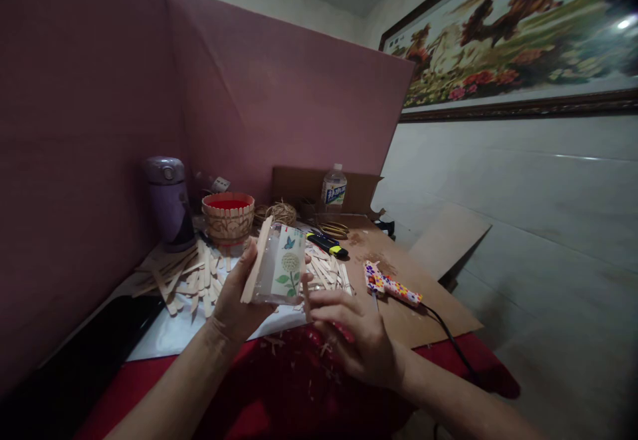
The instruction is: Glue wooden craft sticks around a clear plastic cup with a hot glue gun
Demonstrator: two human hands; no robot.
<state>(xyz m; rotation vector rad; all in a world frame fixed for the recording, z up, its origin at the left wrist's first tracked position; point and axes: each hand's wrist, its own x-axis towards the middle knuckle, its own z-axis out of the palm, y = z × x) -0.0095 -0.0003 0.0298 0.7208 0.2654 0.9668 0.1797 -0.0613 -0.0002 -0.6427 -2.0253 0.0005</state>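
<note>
Steadying clear plastic container (289, 260) with flower print calls for light, even grip, pale wooden stick (258, 260) flush along its left side; left hand (239, 307) curled around container, above table's near edge; right hand (356, 333) half-curled at container's right side; cannot tell whether fingertips pinch anything; loose wooden sticks (207, 280) on white sheet (164, 337), left part of red-covered table (498, 367); flower-patterned glue gun (399, 292) towards right edge; purple flask (169, 207) near far left corner; pink partition (299, 94) behind; framed horse picture (498, 28) on pale wall (498, 174).
</note>
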